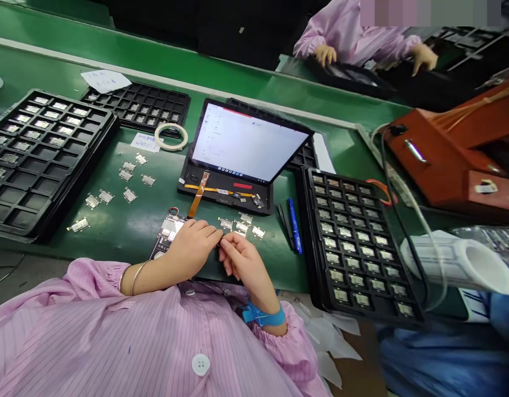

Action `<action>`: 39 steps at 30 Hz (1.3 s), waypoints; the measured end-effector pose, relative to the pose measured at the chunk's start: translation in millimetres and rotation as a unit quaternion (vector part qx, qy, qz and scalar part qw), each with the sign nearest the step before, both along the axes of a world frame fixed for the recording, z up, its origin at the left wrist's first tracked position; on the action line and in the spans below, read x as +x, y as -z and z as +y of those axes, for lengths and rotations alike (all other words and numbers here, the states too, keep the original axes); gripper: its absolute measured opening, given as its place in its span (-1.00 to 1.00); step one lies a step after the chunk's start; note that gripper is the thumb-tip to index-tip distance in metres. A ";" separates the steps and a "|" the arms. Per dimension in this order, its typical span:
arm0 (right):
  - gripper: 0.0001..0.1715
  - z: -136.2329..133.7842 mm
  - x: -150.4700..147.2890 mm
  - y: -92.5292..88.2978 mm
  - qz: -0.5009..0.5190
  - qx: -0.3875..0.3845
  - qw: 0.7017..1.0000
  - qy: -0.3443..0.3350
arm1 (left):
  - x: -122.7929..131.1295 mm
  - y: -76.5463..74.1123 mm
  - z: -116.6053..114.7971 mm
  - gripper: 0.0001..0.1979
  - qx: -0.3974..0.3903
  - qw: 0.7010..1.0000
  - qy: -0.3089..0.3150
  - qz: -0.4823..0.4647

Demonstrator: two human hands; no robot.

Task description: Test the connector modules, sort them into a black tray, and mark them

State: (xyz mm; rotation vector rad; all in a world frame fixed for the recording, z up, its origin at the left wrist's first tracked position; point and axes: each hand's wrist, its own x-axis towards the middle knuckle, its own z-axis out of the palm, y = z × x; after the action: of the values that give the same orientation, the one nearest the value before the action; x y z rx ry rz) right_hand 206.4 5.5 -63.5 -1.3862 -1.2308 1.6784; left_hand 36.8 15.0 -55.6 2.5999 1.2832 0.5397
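My left hand (pixel 195 247) lies over the right part of a circuit board (pixel 170 227), its fingers curled and closed. My right hand (pixel 245 259) meets it at the fingertips, thumb and forefinger pinched. Whatever small thing is between the fingertips is hidden. An orange flat cable (pixel 198 196) runs from the board up to a device with a lit screen (pixel 246 140), which leans tilted on its black base (pixel 221 207). Just beyond my right hand lie several small silvery modules (pixel 241 226). A blue wristband (pixel 265 315) is on my right wrist.
Black trays of modules stand at left (pixel 52 143) and right (pixel 357 237), another tray (pixel 142 107) behind. More loose modules (pixel 129 194) lie at left. Tweezers (pixel 285 223), a blue pen (pixel 294 226) and a tape roll (pixel 171 137) are nearby. A co-worker's hands (pixel 324 55) show across the bench.
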 end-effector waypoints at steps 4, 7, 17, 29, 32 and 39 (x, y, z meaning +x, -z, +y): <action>-0.66 2.0 -2.4 2.6 -0.013 0.009 1.000 0.006 | -2.9 0.5 -0.1 -0.79 0.000 1.000 -0.002 -0.002; -0.65 2.7 -6.3 3.8 -0.032 0.018 0.999 0.015 | -2.5 1.0 0.1 -0.82 0.001 1.000 -0.005 -0.005; -0.65 1.0 -10.8 1.3 -0.057 0.045 0.997 0.033 | -1.1 3.6 2.1 -0.85 0.009 1.000 -0.004 -0.015; -0.63 0.8 -11.9 5.8 -0.075 0.070 0.993 0.054 | -1.5 6.7 2.4 -0.80 0.022 1.000 -0.007 -0.013; -0.62 -0.5 -12.2 7.0 -0.074 0.078 0.992 0.061 | -2.0 7.2 1.7 -0.80 0.022 1.000 -0.007 -0.012; -0.65 -6.9 -14.5 7.6 -0.088 0.106 0.987 0.081 | -2.2 -0.3 -2.0 -0.68 0.009 0.999 -0.030 -0.029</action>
State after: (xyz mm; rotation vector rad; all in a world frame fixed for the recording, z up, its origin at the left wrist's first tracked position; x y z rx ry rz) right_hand 191.9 -1.4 -71.1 -1.4816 -1.3140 1.2971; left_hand 34.6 13.0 -55.4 2.5475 1.3461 0.6360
